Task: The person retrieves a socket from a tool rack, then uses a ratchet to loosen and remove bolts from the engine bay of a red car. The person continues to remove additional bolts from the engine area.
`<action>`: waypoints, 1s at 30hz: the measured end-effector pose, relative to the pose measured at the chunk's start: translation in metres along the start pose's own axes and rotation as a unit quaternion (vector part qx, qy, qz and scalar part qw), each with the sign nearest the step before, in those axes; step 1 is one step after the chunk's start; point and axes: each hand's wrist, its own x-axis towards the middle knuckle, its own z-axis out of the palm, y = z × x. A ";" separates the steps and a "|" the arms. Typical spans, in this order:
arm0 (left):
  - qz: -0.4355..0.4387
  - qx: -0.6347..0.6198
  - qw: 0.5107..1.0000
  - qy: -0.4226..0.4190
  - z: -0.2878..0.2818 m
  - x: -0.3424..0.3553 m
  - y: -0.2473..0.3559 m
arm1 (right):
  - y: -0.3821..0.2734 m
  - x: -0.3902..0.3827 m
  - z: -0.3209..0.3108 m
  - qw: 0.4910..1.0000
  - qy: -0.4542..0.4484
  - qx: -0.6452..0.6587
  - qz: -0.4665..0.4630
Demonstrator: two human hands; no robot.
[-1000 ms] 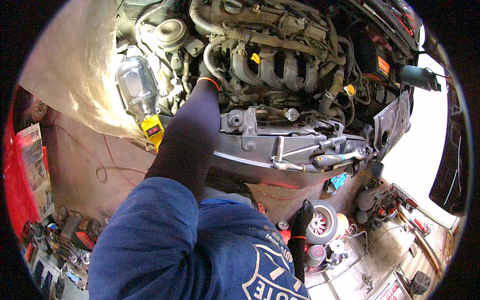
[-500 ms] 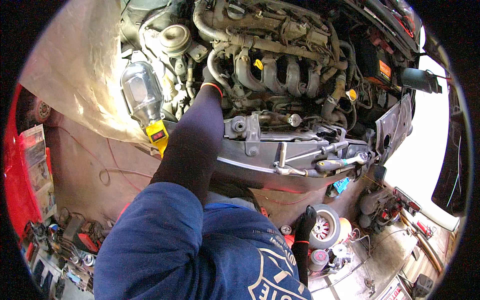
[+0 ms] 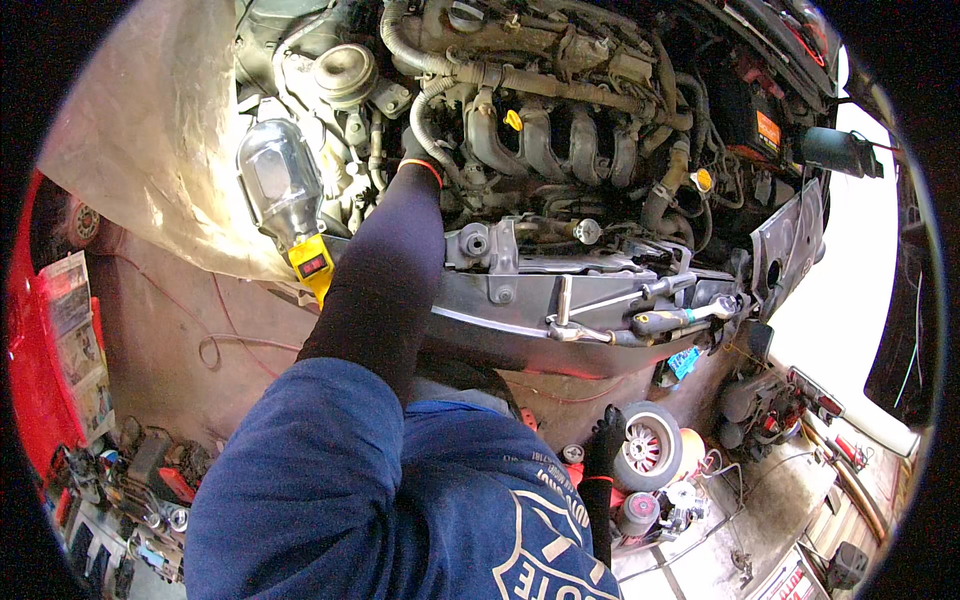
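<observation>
My left arm in a black sleeve reaches into the engine bay. My left hand (image 3: 414, 148), in a dark glove with an orange cuff edge, is down beside a ribbed hose (image 3: 428, 112), left of the intake manifold (image 3: 542, 148). Its fingers are hidden among the parts, so what it touches is out of sight. My right hand (image 3: 607, 440), also in a dark glove, hangs low at my right side with nothing visible in it; its fingers look loosely apart. Behind it on the floor lies a wheel (image 3: 648, 447).
A lit work lamp with a yellow end (image 3: 312, 265) rests at the left of the bay. Ratchets (image 3: 680, 318) and other hand tools lie along the front bumper (image 3: 480, 320). A battery (image 3: 765, 135) sits at right. A red hose (image 3: 215, 350) runs over the floor.
The view has shifted slightly. My left hand stays deep in the engine bay. My right hand has turned a little, its fingers now showing more apart.
</observation>
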 end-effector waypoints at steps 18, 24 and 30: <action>-0.031 -0.043 0.998 -0.025 -0.009 0.003 -0.007 | -0.042 -0.019 0.019 0.997 -0.022 -0.023 0.070; -0.036 0.021 0.999 0.011 0.021 -0.019 0.013 | -0.023 -0.011 0.017 0.998 -0.024 0.006 0.054; -0.115 -0.071 0.991 0.026 0.014 -0.011 0.006 | -0.031 -0.014 0.029 0.997 0.032 0.057 0.033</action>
